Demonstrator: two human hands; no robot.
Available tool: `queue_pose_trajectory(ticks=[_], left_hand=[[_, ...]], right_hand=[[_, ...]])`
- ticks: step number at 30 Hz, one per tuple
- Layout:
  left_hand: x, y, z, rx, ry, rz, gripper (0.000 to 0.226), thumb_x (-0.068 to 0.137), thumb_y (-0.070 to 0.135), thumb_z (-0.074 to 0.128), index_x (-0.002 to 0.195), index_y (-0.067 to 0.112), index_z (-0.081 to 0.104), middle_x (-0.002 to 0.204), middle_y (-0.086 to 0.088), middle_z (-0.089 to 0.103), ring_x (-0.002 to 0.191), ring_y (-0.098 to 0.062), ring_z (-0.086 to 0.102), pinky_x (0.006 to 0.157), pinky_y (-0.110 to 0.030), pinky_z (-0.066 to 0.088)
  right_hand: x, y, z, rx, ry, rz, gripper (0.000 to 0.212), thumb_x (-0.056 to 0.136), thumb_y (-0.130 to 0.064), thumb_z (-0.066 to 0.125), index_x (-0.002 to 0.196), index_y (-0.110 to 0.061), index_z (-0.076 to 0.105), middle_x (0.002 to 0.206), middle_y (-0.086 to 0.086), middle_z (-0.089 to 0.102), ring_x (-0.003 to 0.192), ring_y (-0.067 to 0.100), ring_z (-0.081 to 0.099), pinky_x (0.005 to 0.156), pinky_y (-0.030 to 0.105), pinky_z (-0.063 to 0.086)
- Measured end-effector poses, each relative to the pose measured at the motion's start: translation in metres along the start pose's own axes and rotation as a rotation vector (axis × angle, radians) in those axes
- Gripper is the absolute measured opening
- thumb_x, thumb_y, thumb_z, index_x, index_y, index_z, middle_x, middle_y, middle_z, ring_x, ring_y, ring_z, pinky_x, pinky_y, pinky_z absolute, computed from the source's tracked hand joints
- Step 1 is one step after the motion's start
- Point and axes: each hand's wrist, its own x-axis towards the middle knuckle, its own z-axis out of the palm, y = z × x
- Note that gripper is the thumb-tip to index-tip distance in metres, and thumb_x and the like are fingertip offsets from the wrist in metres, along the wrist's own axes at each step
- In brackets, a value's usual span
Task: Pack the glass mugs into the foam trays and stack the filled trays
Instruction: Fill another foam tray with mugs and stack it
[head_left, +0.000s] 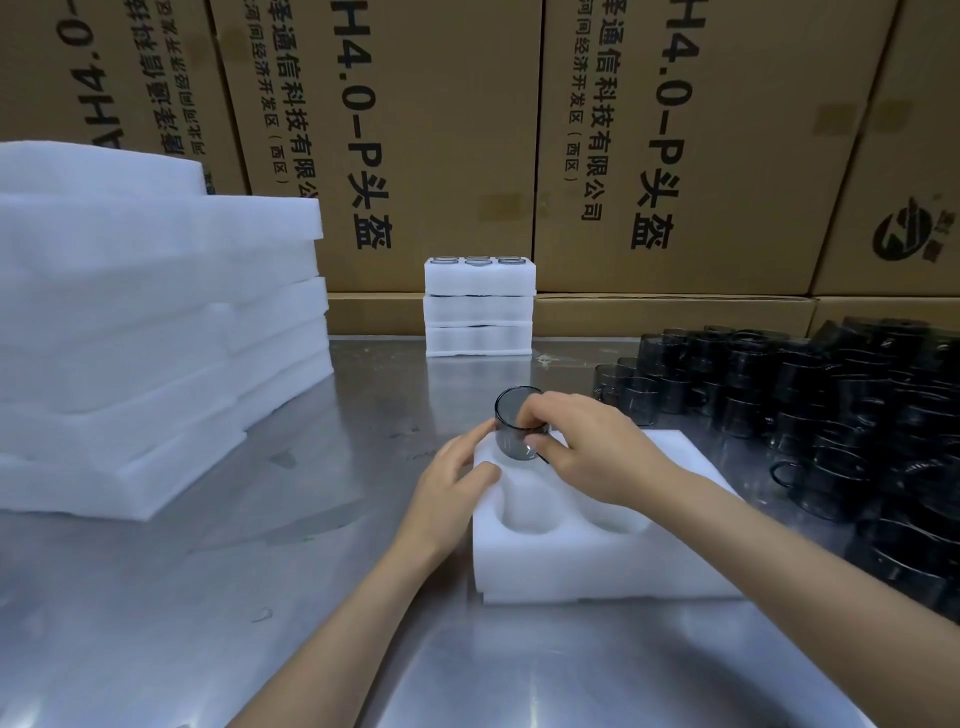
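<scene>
The right hand (582, 447) pinches a smoky glass mug (519, 426) by its rim and side, holding it tilted over the far left pocket of a white foam tray (597, 571) on the steel worktop (208, 597). The left hand (457, 483) rests with straight fingers on the tray's left edge, just beside the mug. To the right of the right hand stand many dark glass mugs (831, 415). Beyond both hands stands a stack of filled trays (479, 309). Left of the left hand lie piled foam sheets (156, 338). Behind, cardboard boxes (441, 130) read "H4.0-P头盔" and "通信科技有限公司".
</scene>
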Motion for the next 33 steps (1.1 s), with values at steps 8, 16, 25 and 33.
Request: queue_pose_trajectory(ticks=[8, 16, 25, 33], left_hand=[[0.0, 0.001, 0.001, 0.019, 0.008, 0.002, 0.059, 0.07, 0.026, 0.043, 0.127, 0.037, 0.054, 0.125, 0.014, 0.058, 0.118, -0.009, 0.049, 0.103, -0.037, 0.039], [0.0, -0.001, 0.001, 0.005, 0.015, -0.01, 0.061, 0.072, 0.027, 0.045, 0.132, 0.031, 0.051, 0.133, 0.011, 0.053, 0.125, -0.01, 0.045, 0.106, -0.04, 0.037], [-0.01, 0.012, -0.011, 0.226, -0.013, 0.269, 0.05, 0.084, 0.035, 0.042, 0.132, 0.048, 0.034, 0.144, 0.023, 0.036, 0.134, 0.007, 0.027, 0.113, -0.023, 0.022], [-0.013, 0.013, -0.011, 0.455, -0.157, 0.258, 0.052, 0.081, 0.038, 0.034, 0.127, 0.034, 0.056, 0.13, 0.031, 0.043, 0.137, 0.004, 0.027, 0.116, -0.028, 0.016]], right_hand=[[-0.008, -0.006, 0.0, 0.025, -0.038, -0.022, 0.011, 0.094, -0.021, 0.048, 0.09, -0.031, 0.046, 0.091, -0.015, 0.054, 0.09, 0.016, 0.045, 0.078, 0.037, 0.042], [-0.006, -0.009, 0.0, 0.022, -0.108, 0.119, 0.01, 0.095, -0.029, 0.045, 0.093, -0.036, 0.052, 0.093, -0.013, 0.062, 0.088, 0.016, 0.053, 0.073, 0.033, 0.042], [-0.015, 0.006, -0.001, 0.192, -0.039, 0.141, 0.042, 0.1, -0.036, 0.033, 0.141, -0.039, 0.037, 0.147, -0.024, 0.033, 0.136, -0.001, 0.028, 0.111, 0.027, 0.025], [-0.021, 0.01, 0.014, 0.004, -0.307, 0.148, 0.046, 0.103, -0.036, 0.023, 0.149, -0.033, 0.023, 0.156, -0.02, 0.011, 0.143, 0.0, 0.007, 0.112, 0.021, 0.01]])
